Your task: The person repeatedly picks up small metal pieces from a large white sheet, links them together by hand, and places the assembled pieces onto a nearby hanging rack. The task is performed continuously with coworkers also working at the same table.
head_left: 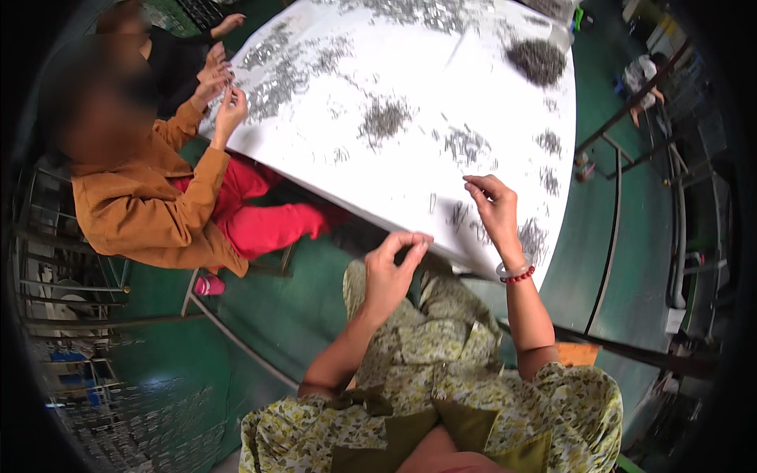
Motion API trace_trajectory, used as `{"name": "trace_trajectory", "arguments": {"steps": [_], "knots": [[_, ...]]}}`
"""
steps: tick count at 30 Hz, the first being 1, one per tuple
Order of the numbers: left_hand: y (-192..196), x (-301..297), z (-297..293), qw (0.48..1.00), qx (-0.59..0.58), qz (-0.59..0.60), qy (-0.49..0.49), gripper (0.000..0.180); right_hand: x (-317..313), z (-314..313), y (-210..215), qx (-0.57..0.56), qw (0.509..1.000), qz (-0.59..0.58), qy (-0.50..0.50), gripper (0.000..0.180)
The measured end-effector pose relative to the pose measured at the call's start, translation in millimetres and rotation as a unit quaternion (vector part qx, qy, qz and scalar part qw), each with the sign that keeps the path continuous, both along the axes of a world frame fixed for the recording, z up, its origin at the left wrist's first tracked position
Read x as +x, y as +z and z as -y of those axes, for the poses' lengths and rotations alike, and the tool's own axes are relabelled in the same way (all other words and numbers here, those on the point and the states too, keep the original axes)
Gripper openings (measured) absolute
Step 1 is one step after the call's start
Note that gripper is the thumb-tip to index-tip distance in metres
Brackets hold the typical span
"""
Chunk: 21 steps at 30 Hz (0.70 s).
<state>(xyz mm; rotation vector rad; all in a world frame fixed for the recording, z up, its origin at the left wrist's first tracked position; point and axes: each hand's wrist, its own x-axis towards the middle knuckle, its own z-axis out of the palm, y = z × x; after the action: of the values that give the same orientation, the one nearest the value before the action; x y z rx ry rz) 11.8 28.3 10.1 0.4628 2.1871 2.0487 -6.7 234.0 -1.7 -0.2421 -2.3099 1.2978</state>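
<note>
A white table (505, 118) is strewn with small grey metal pieces in loose clusters (385, 118). My right hand (493, 209), with a pale bangle and a red bead bracelet on the wrist, hovers over the table's near edge. Its fingertips are pinched together beside a small cluster of pieces (461, 214). My left hand (390, 272) is raised just off the table's edge above my lap, thumb and fingers pressed together. Anything held in either pinch is too small to make out. My lap is covered by a yellow-green flowered dress (441, 370).
A person in an orange top and red trousers (158, 205) sits at the table's left side, both hands raised at its edge. A dense heap of metal pieces (538, 60) lies at the far right. Metal racks (71, 284) stand left, railings (623, 150) right, on a green floor.
</note>
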Motion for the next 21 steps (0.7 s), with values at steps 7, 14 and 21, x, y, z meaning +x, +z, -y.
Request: {"name": "trace_trajectory", "arguments": {"steps": [7,14,21], "knots": [[-6.0,-7.0,4.7,0.999,-0.014,-0.031,0.006,0.008,-64.3,-41.4,-51.0,0.321,0.937,0.085,0.11,0.009],[-14.8,-9.1,9.7,0.999,-0.004,-0.041,0.032,0.01,-55.0,-51.0,-54.5,0.297,0.946,0.066,0.111,0.01],[-11.4,-9.9,11.9,0.998,-0.011,-0.052,0.035,0.012,-36.4,-20.0,-26.9,0.114,0.988,0.078,0.071,0.028]]}}
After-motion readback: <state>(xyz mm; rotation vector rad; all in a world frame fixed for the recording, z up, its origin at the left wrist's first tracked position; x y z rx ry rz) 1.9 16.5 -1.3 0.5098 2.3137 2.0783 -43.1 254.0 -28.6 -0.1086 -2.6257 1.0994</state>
